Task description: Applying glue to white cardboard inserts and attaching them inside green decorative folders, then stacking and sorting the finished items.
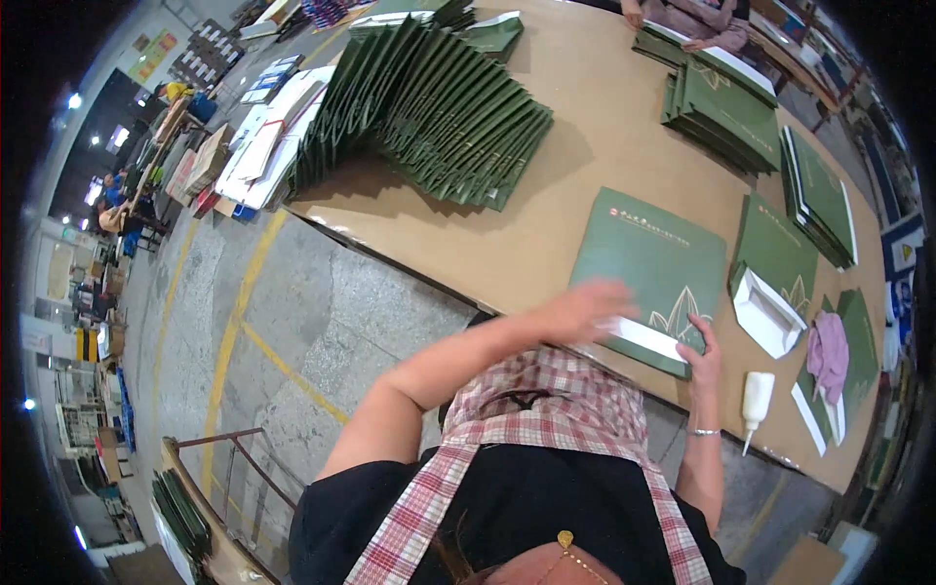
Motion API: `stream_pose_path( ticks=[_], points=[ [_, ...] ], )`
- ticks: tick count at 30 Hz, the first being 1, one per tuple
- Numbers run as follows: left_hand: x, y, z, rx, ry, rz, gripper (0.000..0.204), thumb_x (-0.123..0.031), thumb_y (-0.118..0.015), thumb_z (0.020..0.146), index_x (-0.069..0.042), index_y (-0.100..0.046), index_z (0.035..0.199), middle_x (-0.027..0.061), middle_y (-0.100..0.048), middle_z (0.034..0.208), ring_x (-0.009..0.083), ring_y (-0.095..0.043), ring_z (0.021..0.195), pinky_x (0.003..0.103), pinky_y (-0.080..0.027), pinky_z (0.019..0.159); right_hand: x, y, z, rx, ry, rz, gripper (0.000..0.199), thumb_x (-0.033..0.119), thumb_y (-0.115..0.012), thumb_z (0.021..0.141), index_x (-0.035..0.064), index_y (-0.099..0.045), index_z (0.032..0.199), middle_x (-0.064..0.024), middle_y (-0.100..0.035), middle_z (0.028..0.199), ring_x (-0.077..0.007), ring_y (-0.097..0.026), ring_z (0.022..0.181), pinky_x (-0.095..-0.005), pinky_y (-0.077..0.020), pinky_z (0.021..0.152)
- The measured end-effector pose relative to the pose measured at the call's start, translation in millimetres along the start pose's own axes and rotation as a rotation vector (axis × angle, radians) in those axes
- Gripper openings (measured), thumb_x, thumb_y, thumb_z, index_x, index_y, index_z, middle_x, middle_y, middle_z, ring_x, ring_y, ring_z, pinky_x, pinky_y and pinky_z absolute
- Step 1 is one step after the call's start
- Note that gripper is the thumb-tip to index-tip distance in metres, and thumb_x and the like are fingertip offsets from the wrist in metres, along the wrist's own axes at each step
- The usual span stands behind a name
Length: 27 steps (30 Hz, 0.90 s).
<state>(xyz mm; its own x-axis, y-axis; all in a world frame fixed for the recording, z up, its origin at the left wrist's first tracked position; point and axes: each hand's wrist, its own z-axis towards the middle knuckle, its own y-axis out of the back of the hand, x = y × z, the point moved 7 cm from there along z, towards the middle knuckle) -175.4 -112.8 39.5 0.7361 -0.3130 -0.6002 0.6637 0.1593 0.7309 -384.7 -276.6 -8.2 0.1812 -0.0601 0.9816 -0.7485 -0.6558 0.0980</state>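
A flat green paper bag [648, 258] with a pale leaf outline lies on the brown-covered table before me, its white folded strip [643, 338] along the near edge. My left hand [588, 310], smeared by motion, is over the left end of that strip; how its fingers are set cannot be made out. At the bag's near right corner, my right hand [704, 356] grips the edge, thumb and forefinger on the bag. A white squeeze bottle [758, 402] with a thin nozzle lies right of that hand. Beside it rests a purple cloth [828, 353] on green and white pieces.
Many green bags stand fanned out [458, 117] at the table's far left. Stacked green bags [726, 107] lie at the far right, near another person's hand [694, 45]. An open bag with a white bottom [768, 314] lies at the right. White sheets [268, 141] are piled beyond the left edge.
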Motion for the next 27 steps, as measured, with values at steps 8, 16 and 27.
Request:
stream_pose_path(
  ticks=[8, 16, 27],
  points=[
    [146.0, 139.0, -26.4, 0.251, 0.256, 1.242, 0.034, -0.030, -0.061, 0.083, -0.010, -0.065, 0.110, 0.0102, -0.053, 0.129, 0.0306, -0.039, 0.131, 0.051, -0.027, 0.110, 39.5, -2.6, 14.9, 0.014, 0.045, -0.123, 0.066, 0.003, -0.068, 0.064, 0.0075, -0.060, 0.129, -0.0070, -0.058, 0.130, -0.0215, -0.048, 0.127, -0.0324, -0.0320, 0.110],
    [129.0, 167.9, -15.8, 0.382, 0.245, 1.137, 0.023, -0.028, -0.064, 0.078, -0.014, -0.064, 0.096, 0.0076, -0.051, 0.118, 0.0270, -0.044, 0.118, 0.050, -0.034, 0.099, 67.8, -0.8, 57.0, 0.016, 0.117, -0.092, 0.103, -0.002, -0.066, 0.054, 0.0121, -0.033, 0.151, -0.0108, -0.043, 0.146, -0.0224, -0.043, 0.132, -0.0315, -0.0308, 0.112],
    [100.7, 201.7, -7.9, 0.171, 0.241, 1.055, 0.022, -0.024, -0.061, 0.078, -0.016, -0.060, 0.098, 0.0091, -0.050, 0.112, 0.0285, -0.045, 0.117, 0.055, -0.033, 0.102, 55.9, -273.4, 224.3, 0.105, 0.095, -0.119, 0.098, 0.003, -0.072, 0.064, 0.0000, -0.024, 0.149, -0.0253, -0.059, 0.123, -0.0339, -0.060, 0.111, -0.0383, -0.0485, 0.094]
  ],
)
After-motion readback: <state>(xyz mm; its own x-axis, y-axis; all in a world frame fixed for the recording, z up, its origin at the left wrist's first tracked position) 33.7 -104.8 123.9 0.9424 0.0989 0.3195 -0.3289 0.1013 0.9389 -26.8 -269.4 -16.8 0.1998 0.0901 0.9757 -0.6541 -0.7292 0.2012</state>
